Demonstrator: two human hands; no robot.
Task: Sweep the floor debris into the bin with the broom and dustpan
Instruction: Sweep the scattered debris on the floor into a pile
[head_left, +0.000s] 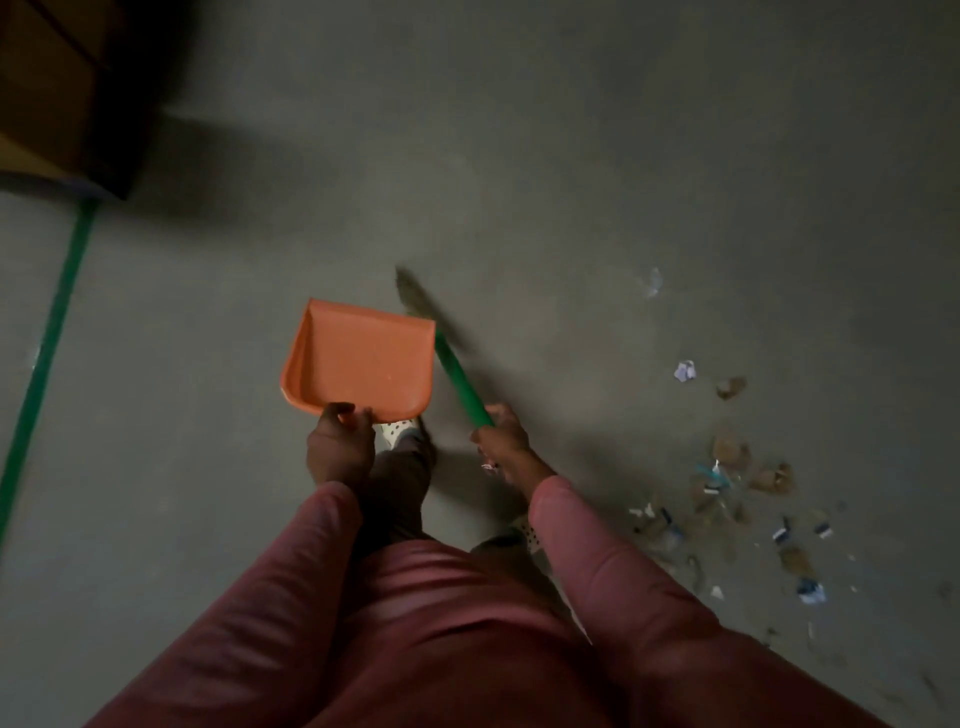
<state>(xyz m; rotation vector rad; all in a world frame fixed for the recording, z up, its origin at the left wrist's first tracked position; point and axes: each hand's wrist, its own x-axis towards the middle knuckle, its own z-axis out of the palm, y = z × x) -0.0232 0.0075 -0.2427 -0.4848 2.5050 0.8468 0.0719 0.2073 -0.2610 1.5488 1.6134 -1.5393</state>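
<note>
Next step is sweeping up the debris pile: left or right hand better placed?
Right. The right hand grips the broom, and the debris lies on the floor on that same side. The left hand holds the dustpan, which looks empty, on the side away from the pile.

I've got a dull grey concrete floor (571, 130) filling most of the view. A straight green line (45, 353), paint or tape, can't tell which, runs along it on the left, from the lower left edge up toward the top-left corner. There it meets a dark brown boxy piece of furniture (67, 88), probably wood, too dim and blurred to tell what kind. Heavy shadow lies on the floor just right of it.
</note>
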